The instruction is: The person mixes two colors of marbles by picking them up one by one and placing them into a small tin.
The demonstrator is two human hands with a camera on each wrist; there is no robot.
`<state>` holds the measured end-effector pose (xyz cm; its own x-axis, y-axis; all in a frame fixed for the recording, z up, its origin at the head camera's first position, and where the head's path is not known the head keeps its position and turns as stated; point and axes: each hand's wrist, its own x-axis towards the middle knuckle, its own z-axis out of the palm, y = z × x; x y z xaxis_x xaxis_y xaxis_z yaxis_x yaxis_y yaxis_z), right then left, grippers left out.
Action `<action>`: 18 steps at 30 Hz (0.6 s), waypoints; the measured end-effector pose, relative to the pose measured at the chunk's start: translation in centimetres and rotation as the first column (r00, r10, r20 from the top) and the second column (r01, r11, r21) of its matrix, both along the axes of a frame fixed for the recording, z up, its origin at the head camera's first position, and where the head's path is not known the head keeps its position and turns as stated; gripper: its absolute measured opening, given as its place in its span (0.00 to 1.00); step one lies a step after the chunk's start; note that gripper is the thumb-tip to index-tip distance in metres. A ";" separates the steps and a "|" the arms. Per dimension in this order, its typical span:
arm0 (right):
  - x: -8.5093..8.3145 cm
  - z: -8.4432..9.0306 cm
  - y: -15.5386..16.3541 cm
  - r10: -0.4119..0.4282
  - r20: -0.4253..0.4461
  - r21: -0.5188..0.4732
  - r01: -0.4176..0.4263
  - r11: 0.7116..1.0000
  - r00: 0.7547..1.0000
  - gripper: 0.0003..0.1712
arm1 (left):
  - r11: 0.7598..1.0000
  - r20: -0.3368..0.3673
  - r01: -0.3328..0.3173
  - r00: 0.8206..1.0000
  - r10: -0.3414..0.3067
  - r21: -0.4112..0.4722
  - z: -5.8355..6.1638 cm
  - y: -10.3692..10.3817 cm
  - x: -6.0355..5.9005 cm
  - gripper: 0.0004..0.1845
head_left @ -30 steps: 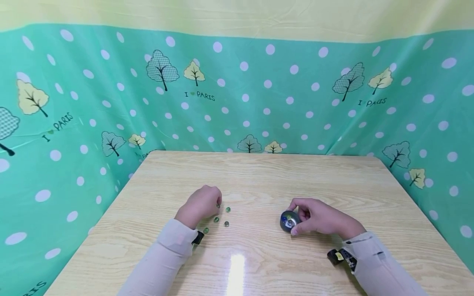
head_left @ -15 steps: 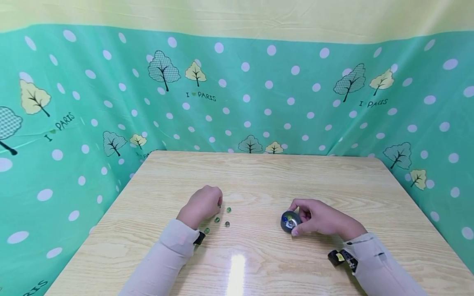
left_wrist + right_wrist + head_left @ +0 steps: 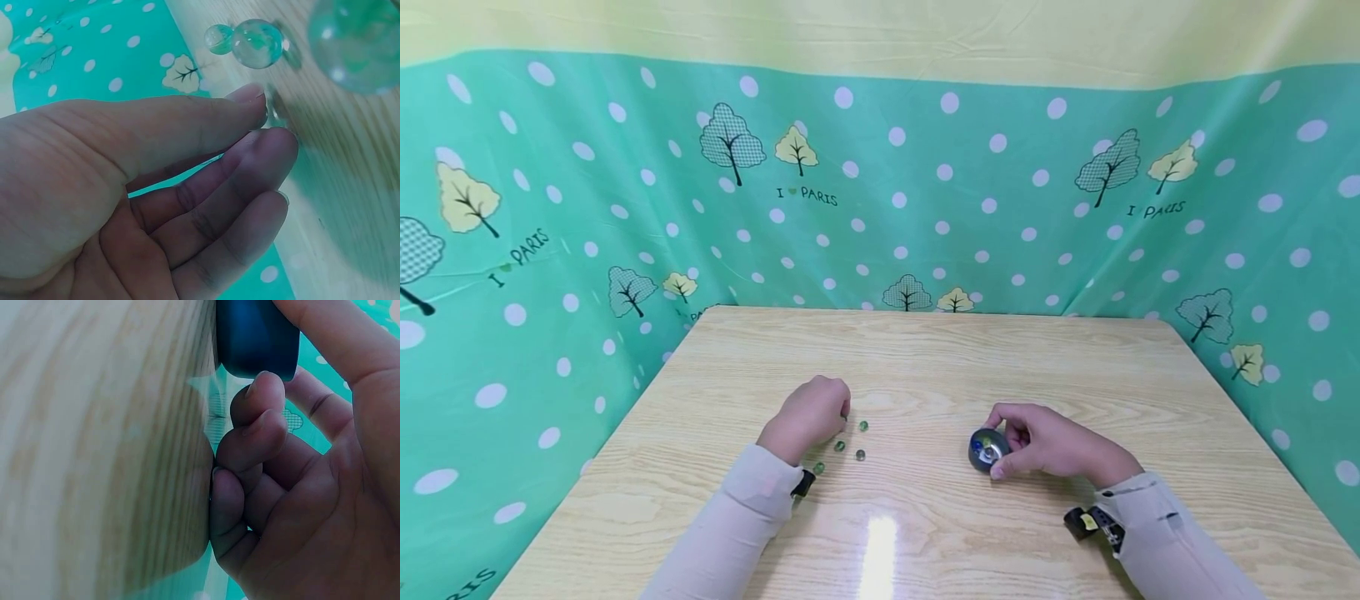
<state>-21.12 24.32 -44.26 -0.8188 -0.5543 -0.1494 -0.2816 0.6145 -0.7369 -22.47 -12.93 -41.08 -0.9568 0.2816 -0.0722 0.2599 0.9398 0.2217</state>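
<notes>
At the left of the table, my left hand (image 3: pixel 805 418) reaches down and pinches a green glass marble (image 3: pixel 274 111) between thumb and fingertips; the fingers mostly cover it. Several more clear green marbles lie loose beside that hand, among them one farther right (image 3: pixel 863 426) and one near the wrist (image 3: pixel 819 468). In the left wrist view a large blurred marble (image 3: pixel 359 40) is close to the camera. My right hand (image 3: pixel 1056 442) grips a small dark round cup (image 3: pixel 977 463) by its sides, thumb in front. Blue and green marbles show inside the cup, which stands on the table.
The wooden table (image 3: pixel 925 358) has a bright light reflection (image 3: pixel 877 558) near the front. A green dotted cloth (image 3: pixel 917 200) with printed trees hangs behind and along both sides. A black wrist camera (image 3: pixel 1080 522) is strapped under the right sleeve.
</notes>
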 end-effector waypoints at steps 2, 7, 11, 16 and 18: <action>0.0 0.0 0.0 0.000 -0.001 -0.001 0.000 1.000 1.000 0.28 | 1.000 -0.006 0.000 1.000 0.000 0.002 0.0 0.0 0.0 0.07; 0.0 0.1 0.0 -0.002 0.001 -0.005 0.002 1.000 1.000 0.28 | 1.000 -0.036 0.006 0.999 -0.006 0.002 0.0 0.0 0.0 0.07; 0.1 0.3 -0.1 0.003 0.001 -0.009 -0.003 1.000 1.000 0.28 | 1.000 -0.054 0.012 0.998 -0.012 0.008 0.2 0.1 0.0 0.07; 0.2 0.4 -0.1 0.009 -0.006 -0.008 -0.009 1.000 1.000 0.28 | 1.000 -0.069 0.018 0.997 -0.017 0.010 0.5 0.3 0.1 0.05; 0.2 0.3 -0.1 0.008 -0.006 -0.006 -0.008 1.000 1.000 0.28 | 1.000 -0.079 0.025 0.997 -0.025 0.009 0.7 0.4 0.2 0.05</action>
